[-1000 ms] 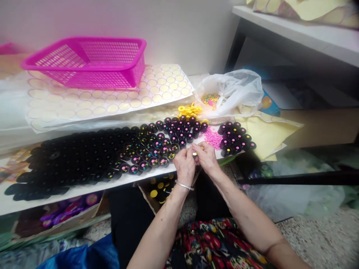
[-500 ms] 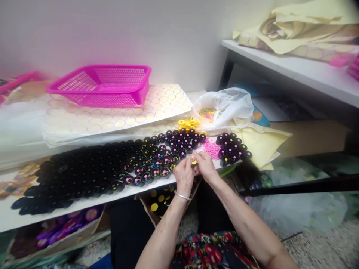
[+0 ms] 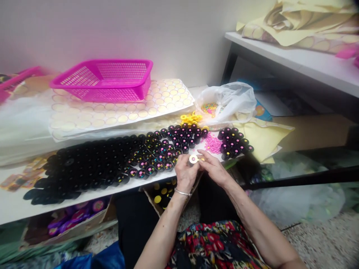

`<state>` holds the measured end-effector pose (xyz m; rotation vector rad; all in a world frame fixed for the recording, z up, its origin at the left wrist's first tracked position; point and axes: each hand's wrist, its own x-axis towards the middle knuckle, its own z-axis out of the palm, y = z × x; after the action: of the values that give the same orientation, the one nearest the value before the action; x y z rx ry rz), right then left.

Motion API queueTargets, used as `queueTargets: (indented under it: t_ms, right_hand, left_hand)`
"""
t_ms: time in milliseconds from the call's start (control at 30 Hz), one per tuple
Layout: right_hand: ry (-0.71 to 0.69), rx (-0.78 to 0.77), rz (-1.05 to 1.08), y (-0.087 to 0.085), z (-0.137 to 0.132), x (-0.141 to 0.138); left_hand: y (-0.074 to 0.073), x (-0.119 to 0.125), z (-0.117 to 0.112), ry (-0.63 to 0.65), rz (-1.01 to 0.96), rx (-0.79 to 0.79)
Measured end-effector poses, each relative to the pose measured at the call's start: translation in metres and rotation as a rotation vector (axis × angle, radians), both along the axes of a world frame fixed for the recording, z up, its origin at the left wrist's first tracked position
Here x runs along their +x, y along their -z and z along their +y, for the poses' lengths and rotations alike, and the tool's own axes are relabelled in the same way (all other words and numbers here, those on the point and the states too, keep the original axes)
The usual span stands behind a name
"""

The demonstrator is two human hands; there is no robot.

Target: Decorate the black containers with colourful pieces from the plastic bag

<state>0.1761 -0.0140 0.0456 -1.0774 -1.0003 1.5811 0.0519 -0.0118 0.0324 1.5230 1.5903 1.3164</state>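
At the table's front edge my left hand (image 3: 185, 173) is closed around a small round piece (image 3: 193, 159), its pale face turned up with a pink dot in the middle. My right hand (image 3: 213, 167) is right beside it, fingertips pinched on a small yellow bit (image 3: 201, 159) that touches or nearly touches the round piece. Just behind my hands stand black round cups with pink centres (image 3: 183, 139). A spread of small pink pieces (image 3: 213, 144) lies behind my right hand, and a heap of yellow rings (image 3: 191, 118) sits farther back.
Many black cups (image 3: 95, 160) fill the left of the white table; another cluster (image 3: 235, 144) stands at right. Behind are a pink basket (image 3: 106, 93) on sheets of round stickers (image 3: 162, 101) and a plastic bag (image 3: 235, 99) of coloured beads. Below sits a cardboard box (image 3: 153, 200).
The round piece in my left hand has turned, so its pale face with the pink dot now shows fully. My right hand has moved slightly right, and a yellow bit appears at its fingertips.
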Motion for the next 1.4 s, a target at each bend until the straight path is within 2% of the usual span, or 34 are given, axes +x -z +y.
queueTargets:
  t_ms: [200, 300, 400, 567, 667, 767, 933, 1033, 1100, 1233, 1333, 1400]
  right_hand:
    - [0.077, -0.032, 0.206, -0.005, -0.02, 0.005]
    - [-0.018, -0.03, 0.296, -0.005, -0.026, 0.003]
    - [-0.073, -0.021, 0.35, -0.006, -0.03, 0.0]
    - [-0.067, -0.084, 0.285, -0.017, -0.03, -0.003]
    - [-0.067, -0.12, 0.197, -0.023, -0.029, -0.005]
    - [-0.097, -0.084, 0.148, -0.023, -0.029, -0.008]
    - [-0.087, 0.081, 0.077, -0.017, -0.03, -0.019]
    - [-0.032, 0.054, 0.097, -0.018, -0.033, -0.026]
    - [-0.1, -0.005, 0.133, -0.02, -0.039, -0.025]
    - [-0.316, -0.123, 0.14, -0.015, -0.055, -0.018]
    - [-0.378, -0.159, 0.087, -0.004, -0.068, -0.025]
    - [-0.373, -0.146, 0.041, 0.004, -0.073, -0.039]
  left_hand:
    - [-0.017, -0.003, -0.015, 0.102, -0.128, -0.004]
    - [-0.027, -0.003, -0.022, 0.116, -0.139, 0.012]
    - [-0.029, -0.006, -0.026, 0.104, -0.055, 0.072]
    - [-0.026, -0.013, -0.032, 0.257, 0.236, 0.272]
    - [-0.023, -0.014, -0.037, 0.285, 0.315, 0.335]
    - [-0.02, -0.014, -0.043, 0.282, 0.329, 0.353]
    - [-0.02, -0.016, -0.042, 0.257, 0.246, 0.394]
    - [-0.024, -0.021, -0.042, 0.206, 0.222, 0.377]
    - [-0.026, -0.024, -0.049, 0.211, 0.244, 0.365]
    - [-0.015, -0.029, -0.08, 0.268, 0.273, 0.417]
    - [0.001, -0.038, -0.104, 0.265, 0.288, 0.411]
    - [0.009, -0.049, -0.112, 0.227, 0.309, 0.389]
